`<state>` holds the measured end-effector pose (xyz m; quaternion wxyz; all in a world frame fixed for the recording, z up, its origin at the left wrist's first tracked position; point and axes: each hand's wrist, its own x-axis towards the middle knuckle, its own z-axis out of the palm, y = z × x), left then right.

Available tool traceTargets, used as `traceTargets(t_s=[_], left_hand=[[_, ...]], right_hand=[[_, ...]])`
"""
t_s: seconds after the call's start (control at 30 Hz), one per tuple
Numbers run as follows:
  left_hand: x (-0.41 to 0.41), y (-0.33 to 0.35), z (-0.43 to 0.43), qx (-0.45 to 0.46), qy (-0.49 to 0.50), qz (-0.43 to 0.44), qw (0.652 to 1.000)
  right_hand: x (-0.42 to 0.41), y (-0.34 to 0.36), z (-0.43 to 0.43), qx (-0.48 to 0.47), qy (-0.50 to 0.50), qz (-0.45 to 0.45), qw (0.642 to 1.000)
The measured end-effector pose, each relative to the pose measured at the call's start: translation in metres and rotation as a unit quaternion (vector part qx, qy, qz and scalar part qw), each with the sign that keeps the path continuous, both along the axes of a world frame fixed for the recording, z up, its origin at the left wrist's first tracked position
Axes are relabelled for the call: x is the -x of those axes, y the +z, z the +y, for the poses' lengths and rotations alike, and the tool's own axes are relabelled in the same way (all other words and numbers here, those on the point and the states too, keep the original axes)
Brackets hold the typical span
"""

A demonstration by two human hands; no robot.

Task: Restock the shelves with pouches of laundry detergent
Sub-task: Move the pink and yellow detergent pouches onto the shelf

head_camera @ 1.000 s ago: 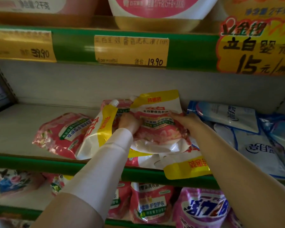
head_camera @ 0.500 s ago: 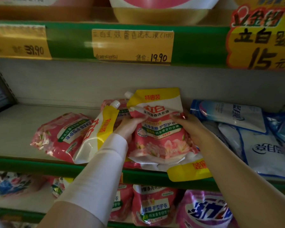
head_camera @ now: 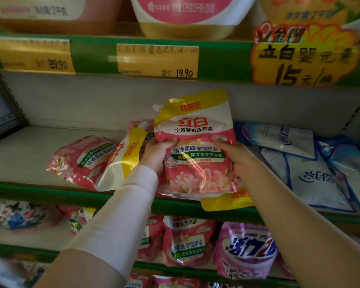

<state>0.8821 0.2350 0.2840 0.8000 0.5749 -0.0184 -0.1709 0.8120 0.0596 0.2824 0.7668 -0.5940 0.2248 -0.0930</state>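
Note:
A pink, white and yellow detergent pouch (head_camera: 196, 146) stands nearly upright on the middle shelf (head_camera: 29, 190), spout at its top left. My left hand (head_camera: 157, 151) grips its left edge and my right hand (head_camera: 235, 157) grips its right edge. To its left, another pink pouch (head_camera: 85, 160) lies flat and a white and yellow pouch (head_camera: 122, 157) leans on it. A further pouch with a yellow end (head_camera: 227, 201) lies under the held one and overhangs the shelf front.
Blue and white pouches (head_camera: 312, 173) lie on the right of the same shelf. The left part of the shelf board is bare. Price tags (head_camera: 157, 61) hang on the shelf edge above. Pink pouches (head_camera: 187, 242) and a purple pouch (head_camera: 247, 250) fill the lower shelf.
The held pouch has been raised from a tilted-back, crumpled position to nearly upright, with its front label now facing me. Both hands stayed on its sides.

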Motion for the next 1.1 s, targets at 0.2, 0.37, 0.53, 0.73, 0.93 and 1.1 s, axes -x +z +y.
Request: traceTargets(t_s=[0.2, 0.37, 0.53, 0.73, 0.93, 1.1], left_hand=[[-0.005, 0.002, -0.005, 0.004, 0.01, -0.037, 0.999], [-0.009, -0.008, -0.005, 0.034, 0.014, -0.058, 0.998], [-0.01, -0.012, -0.002, 0.067, 0.017, -0.068, 0.995], [-0.002, -0.005, 0.002, 0.079, 0.02, -0.041, 0.996], [0.02, 0.018, 0.017, 0.056, 0.038, 0.024, 0.997], [0.048, 0.024, 0.031, 0.057, 0.056, 0.043, 0.996]], right_hand=[[-0.008, 0.0, -0.007, 0.02, -0.031, -0.032, 0.999], [-0.016, -0.004, -0.009, 0.038, -0.012, -0.061, 0.997], [-0.021, -0.002, -0.009, 0.061, -0.012, -0.06, 0.996], [-0.019, 0.005, -0.004, 0.045, -0.007, -0.055, 0.997], [-0.003, 0.024, 0.01, 0.022, 0.014, -0.006, 1.0], [0.019, 0.031, 0.022, 0.022, 0.028, 0.0, 0.999]])
